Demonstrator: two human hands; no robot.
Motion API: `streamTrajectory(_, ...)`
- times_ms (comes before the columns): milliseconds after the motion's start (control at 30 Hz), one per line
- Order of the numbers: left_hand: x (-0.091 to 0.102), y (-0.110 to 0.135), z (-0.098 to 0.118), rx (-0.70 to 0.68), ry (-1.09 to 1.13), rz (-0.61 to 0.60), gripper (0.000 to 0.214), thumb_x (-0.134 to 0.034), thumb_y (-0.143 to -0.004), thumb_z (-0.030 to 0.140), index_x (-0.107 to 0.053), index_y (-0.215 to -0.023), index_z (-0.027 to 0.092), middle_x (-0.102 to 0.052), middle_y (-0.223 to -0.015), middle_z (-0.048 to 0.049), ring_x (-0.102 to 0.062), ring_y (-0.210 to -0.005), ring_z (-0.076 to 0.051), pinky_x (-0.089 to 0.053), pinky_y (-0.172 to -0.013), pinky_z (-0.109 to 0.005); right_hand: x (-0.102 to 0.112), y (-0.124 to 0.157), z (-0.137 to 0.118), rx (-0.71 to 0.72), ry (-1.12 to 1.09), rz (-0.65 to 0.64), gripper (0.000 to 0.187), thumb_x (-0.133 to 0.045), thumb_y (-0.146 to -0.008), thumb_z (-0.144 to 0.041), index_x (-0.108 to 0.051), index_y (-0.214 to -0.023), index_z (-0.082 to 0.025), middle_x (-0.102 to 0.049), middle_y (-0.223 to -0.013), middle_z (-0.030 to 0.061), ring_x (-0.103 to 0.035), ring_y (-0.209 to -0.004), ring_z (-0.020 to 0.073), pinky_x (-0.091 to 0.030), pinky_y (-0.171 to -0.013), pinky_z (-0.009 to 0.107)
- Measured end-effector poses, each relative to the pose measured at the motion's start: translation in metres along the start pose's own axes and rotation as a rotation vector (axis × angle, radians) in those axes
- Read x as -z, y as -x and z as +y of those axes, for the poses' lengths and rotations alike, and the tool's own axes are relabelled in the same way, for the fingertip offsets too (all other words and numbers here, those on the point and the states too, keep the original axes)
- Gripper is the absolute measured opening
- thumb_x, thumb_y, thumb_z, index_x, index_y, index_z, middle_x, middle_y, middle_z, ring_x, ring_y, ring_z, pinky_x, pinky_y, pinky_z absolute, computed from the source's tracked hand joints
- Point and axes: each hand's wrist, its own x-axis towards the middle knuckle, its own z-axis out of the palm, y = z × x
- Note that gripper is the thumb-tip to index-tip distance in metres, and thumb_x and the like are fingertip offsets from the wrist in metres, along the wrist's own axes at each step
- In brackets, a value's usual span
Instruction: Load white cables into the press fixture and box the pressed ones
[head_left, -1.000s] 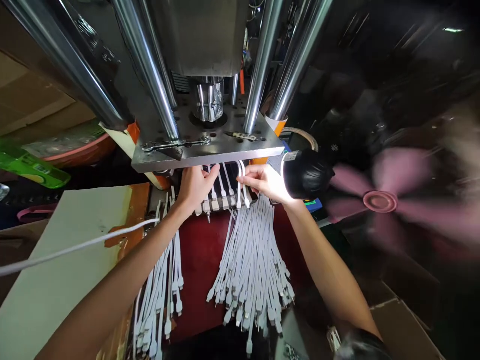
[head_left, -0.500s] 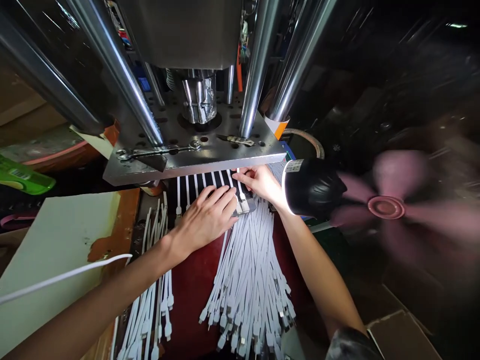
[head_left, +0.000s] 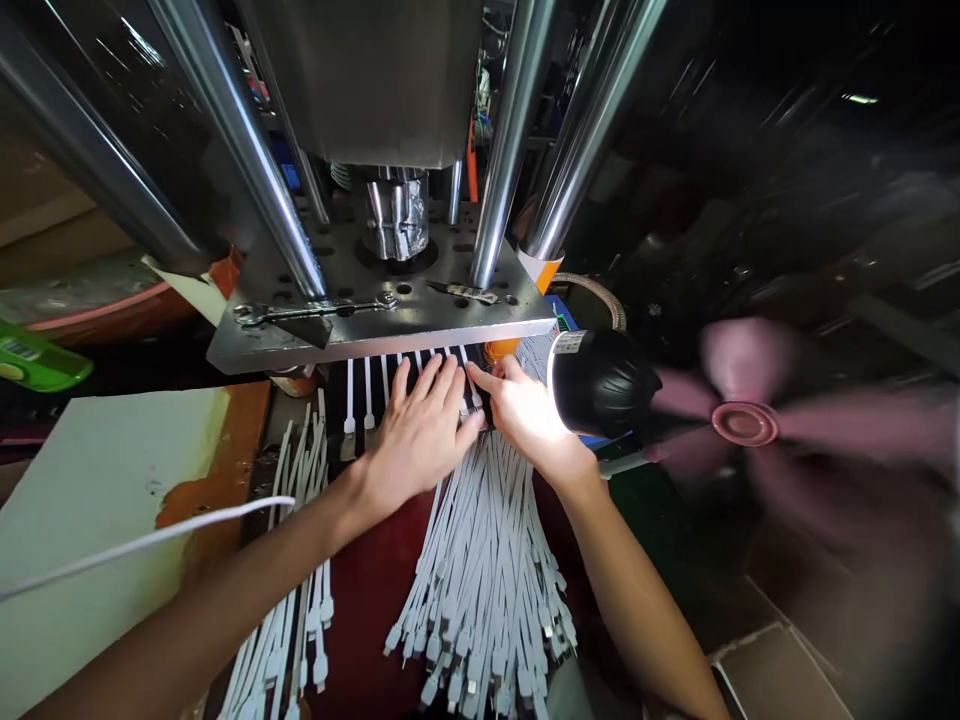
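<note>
A row of white flat cables (head_left: 368,390) lies side by side on a dark fixture under the front edge of a thick metal press plate (head_left: 390,345). My left hand (head_left: 424,425) rests flat across the middle of this row, fingers spread forward, covering several cables and their connectors. Beside it, my right hand (head_left: 529,415) touches the rightmost cable (head_left: 471,378) with one extended digit. Its other fingers are curled back and partly hidden, and I see nothing gripped in it. A thick bundle of white cables (head_left: 487,560) hangs just below both hands.
A smaller cable bunch (head_left: 289,600) lies left. A wrench (head_left: 315,308) and a knife blade (head_left: 465,292) lie on the plate between steel columns (head_left: 240,160). Right stand a black lamp (head_left: 604,385) and a spinning pink fan (head_left: 745,424). A pale board (head_left: 97,480) sits left.
My right hand has let go of its pinch on the rightmost cable and moved slightly down, pressing with one digit. My left fingers have stretched out and spread. The view has shifted slightly.
</note>
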Motion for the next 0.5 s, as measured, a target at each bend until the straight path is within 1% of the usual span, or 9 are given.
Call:
streamTrajectory(67,0.0,-0.018,-0.012,0.006,0.025,0.015,0.056,-0.039,-0.105,0.034,-0.05,-0.149,0.001,-0.053,-0.155,-0.0269,-0.047,-0.147,-0.039,-0.028,-0.122,-0.065,0.007,-0.014,-0.014,-0.043,0.109,-0.063,0.045,-0.045,-0.105,-0.017,-0.059,-0.147,-0.021,-0.064,-0.123,0.0172,-0.067,-0.105,0.031,-0.053,-0.091,0.043)
streamTrajectory(100,-0.001,-0.026,-0.017,0.0,0.039,0.026,0.053,-0.04,-0.105,0.031,-0.053,-0.145,0.0,-0.057,-0.15,-0.0281,-0.051,-0.142,-0.039,-0.032,-0.12,-0.064,0.009,-0.023,-0.019,-0.061,0.142,-0.086,0.046,-0.047,-0.104,-0.017,-0.057,-0.149,-0.021,-0.063,-0.127,0.0189,-0.067,-0.108,0.0324,-0.053,-0.092,0.043)
streamTrajectory(167,-0.003,-0.039,-0.028,-0.013,0.06,0.046,0.045,-0.039,-0.103,0.027,-0.061,-0.132,0.0,-0.068,-0.135,-0.0278,-0.062,-0.129,-0.038,-0.041,-0.113,-0.059,0.009,-0.04,-0.023,-0.071,0.13,-0.095,0.042,-0.05,-0.103,-0.015,-0.06,-0.144,-0.017,-0.065,-0.128,0.0214,-0.068,-0.11,0.0343,-0.053,-0.093,0.043)
streamTrajectory(233,-0.008,-0.048,-0.036,-0.019,0.075,0.057,0.039,-0.037,-0.103,0.025,-0.068,-0.115,0.003,-0.075,-0.114,-0.0228,-0.07,-0.114,-0.033,-0.046,-0.107,-0.051,0.004,-0.053,-0.021,-0.054,0.087,-0.077,0.035,-0.05,-0.103,-0.013,-0.066,-0.133,-0.013,-0.069,-0.124,0.0218,-0.067,-0.112,0.0346,-0.052,-0.097,0.044)
streamTrajectory(267,-0.01,-0.052,-0.04,-0.021,0.083,0.062,0.038,-0.036,-0.103,0.024,-0.07,-0.107,0.006,-0.076,-0.106,-0.0202,-0.072,-0.107,-0.031,-0.048,-0.105,-0.047,0.001,-0.059,-0.018,-0.045,0.065,-0.062,0.032,-0.048,-0.103,-0.012,-0.067,-0.13,-0.011,-0.07,-0.123,0.0215,-0.066,-0.114,0.0341,-0.051,-0.099,0.044)
streamTrajectory(367,-0.016,-0.068,-0.053,-0.036,0.122,0.085,0.034,-0.04,-0.101,0.024,-0.071,-0.092,0.013,-0.076,-0.092,-0.016,-0.073,-0.095,-0.029,-0.05,-0.1,-0.044,-0.006,-0.075,-0.009,-0.018,-0.024,-0.026,0.034,-0.039,-0.107,-0.014,-0.066,-0.127,-0.006,-0.073,-0.119,0.019,-0.065,-0.116,0.0294,-0.049,-0.104,0.04)
streamTrajectory(433,-0.013,-0.081,-0.06,-0.05,0.153,0.101,0.031,-0.044,-0.099,0.025,-0.071,-0.087,0.016,-0.075,-0.088,-0.0146,-0.072,-0.092,-0.029,-0.051,-0.098,-0.044,-0.006,-0.087,-0.006,0.002,-0.147,-0.014,0.033,-0.041,-0.107,-0.016,-0.067,-0.126,-0.008,-0.075,-0.113,0.0166,-0.066,-0.113,0.0275,-0.05,-0.101,0.037)
streamTrajectory(500,-0.002,-0.085,-0.062,-0.067,0.181,0.113,0.031,-0.044,-0.099,0.026,-0.071,-0.088,0.018,-0.076,-0.089,-0.013,-0.072,-0.092,-0.029,-0.052,-0.098,-0.045,-0.003,-0.093,-0.007,0.03,-0.263,-0.014,0.03,-0.049,-0.102,-0.014,-0.069,-0.124,-0.013,-0.075,-0.11,0.0162,-0.066,-0.11,0.0291,-0.052,-0.099,0.039)
